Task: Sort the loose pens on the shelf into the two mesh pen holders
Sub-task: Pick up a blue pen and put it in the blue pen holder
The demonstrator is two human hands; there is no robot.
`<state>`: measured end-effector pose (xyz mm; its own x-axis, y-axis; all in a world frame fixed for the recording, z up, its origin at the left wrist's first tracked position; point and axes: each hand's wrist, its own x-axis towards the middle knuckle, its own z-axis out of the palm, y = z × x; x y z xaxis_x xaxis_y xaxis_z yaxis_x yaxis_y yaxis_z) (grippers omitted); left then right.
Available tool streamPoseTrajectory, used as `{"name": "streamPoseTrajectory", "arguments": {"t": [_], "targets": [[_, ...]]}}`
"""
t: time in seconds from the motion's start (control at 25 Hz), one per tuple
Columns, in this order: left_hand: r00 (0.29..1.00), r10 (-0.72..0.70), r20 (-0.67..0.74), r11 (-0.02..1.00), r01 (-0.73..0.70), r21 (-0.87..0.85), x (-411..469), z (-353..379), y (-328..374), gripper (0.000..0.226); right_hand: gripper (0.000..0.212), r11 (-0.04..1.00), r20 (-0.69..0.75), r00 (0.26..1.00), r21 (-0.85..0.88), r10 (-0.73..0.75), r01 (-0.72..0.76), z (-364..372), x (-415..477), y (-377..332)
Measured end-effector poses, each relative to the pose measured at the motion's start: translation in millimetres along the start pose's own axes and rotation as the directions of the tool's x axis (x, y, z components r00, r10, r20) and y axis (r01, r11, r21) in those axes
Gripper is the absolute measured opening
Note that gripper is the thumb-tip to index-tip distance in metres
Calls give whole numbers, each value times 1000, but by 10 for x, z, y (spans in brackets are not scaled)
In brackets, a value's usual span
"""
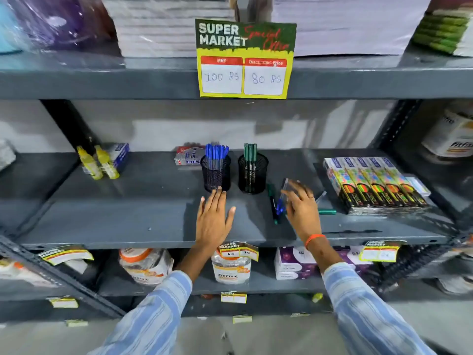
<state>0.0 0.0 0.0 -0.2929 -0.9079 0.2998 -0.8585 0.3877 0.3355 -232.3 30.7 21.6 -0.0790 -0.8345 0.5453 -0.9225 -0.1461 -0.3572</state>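
Two black mesh pen holders stand on the grey shelf [128, 221]. The left holder [216, 175] is packed with several blue pens, and the right holder [253, 175] has a few green ones. My left hand [213, 219] lies flat and open on the shelf, fingertips just short of the left holder. My right hand [302, 208] hovers with fingers spread over the loose pens: a blue-capped clear pen [281, 198] at my fingertips, a green pen [272, 203] lying beside it, and another green pen [327, 212] poking out to the right. Whether my fingers pinch the blue pen is unclear.
Colourful pencil boxes [376, 185] lie at the shelf's right. Two yellow glue bottles [98, 162] and a blue box lie at the left, a small packet [188, 156] behind the holders. A price sign [245, 60] hangs above. Jars and boxes fill the lower shelf.
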Motion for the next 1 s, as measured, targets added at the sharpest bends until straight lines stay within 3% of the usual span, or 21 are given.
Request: {"name": "streamPoseTrajectory", "arguments": {"t": [0.08,0.24,0.6,1.0], "targets": [[998,-8,63,1000,9,-10,6,47,-141,69,26,992,53,992,-53,-114,117,60,23,89],[995,-6,97,1000,5,4,-18,164,-255,71,25,985,281,952,-82,-122,150,54,49,193],[997,-22,70,999,20,29,-1,158,-249,65,16,982,350,920,-4,-175,189,44,163,194],[996,-31,79,999,27,46,-8,146,-233,66,14,960,492,834,18,-251,278,35,283,241]]}}
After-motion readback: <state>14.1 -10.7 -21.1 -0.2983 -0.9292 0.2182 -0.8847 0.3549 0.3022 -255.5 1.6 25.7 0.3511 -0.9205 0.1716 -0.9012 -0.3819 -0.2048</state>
